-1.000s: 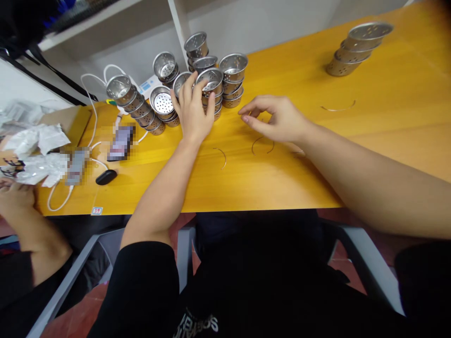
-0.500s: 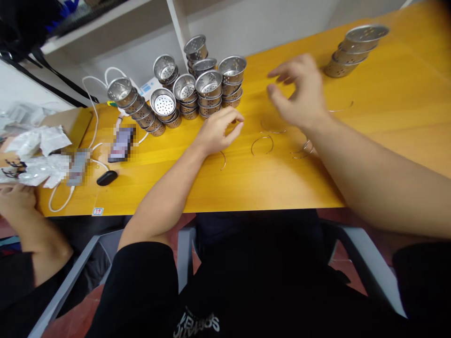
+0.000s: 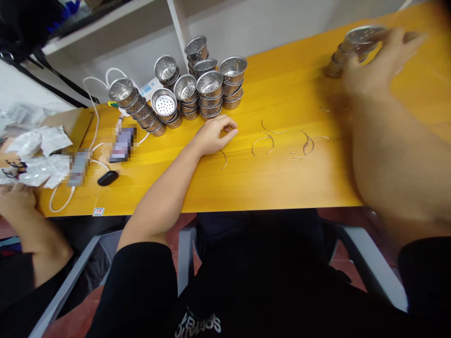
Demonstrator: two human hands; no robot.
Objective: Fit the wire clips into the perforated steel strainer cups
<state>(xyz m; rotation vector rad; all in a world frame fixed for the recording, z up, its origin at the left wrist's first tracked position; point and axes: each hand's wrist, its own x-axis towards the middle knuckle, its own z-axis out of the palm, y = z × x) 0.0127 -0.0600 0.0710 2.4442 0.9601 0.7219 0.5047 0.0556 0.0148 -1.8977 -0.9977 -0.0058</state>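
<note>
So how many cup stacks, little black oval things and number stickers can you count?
Cup stacks: 9 (8 grouped together, 1 far right, partly behind the right hand)
Black oval thing: 1
Number sticker: 1
Total: 11

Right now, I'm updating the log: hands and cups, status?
Left hand empty near clustered cups. Right hand blurred at lone cup stack, grip unclear. Curved wires between.
</note>
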